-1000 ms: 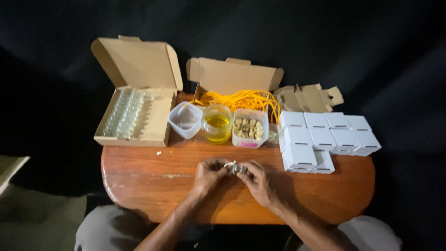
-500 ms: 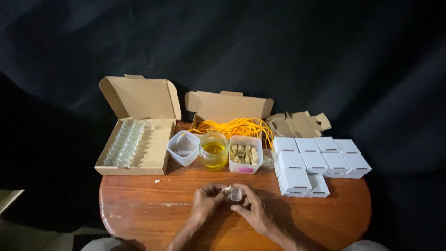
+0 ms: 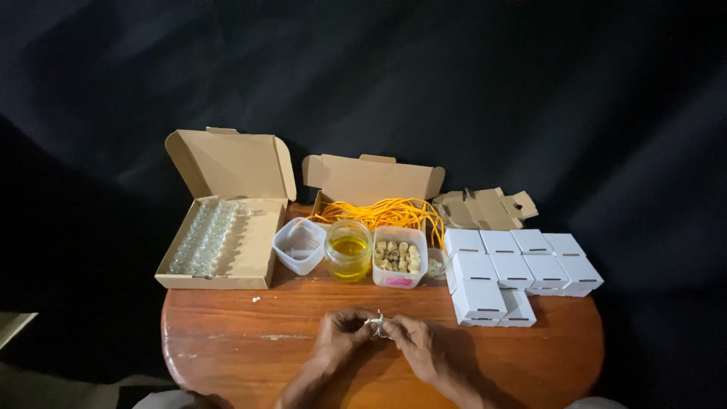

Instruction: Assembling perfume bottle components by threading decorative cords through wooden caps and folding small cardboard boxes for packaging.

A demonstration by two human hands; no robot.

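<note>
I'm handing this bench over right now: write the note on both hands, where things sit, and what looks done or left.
Left hand and right hand meet over the table's near edge, pinching one small glass item; details too small to tell.
Behind them: open box of small glass vials, empty clear tub, jar of yellow liquid, tub of corks, yellow cords.
Done, apparently: closed white boxes stacked at right.
Left: many vials in the box.

Black draped cloth backdrop [image 3: 454,83]; round reddish wooden table [image 3: 227,348]; dim light
</note>
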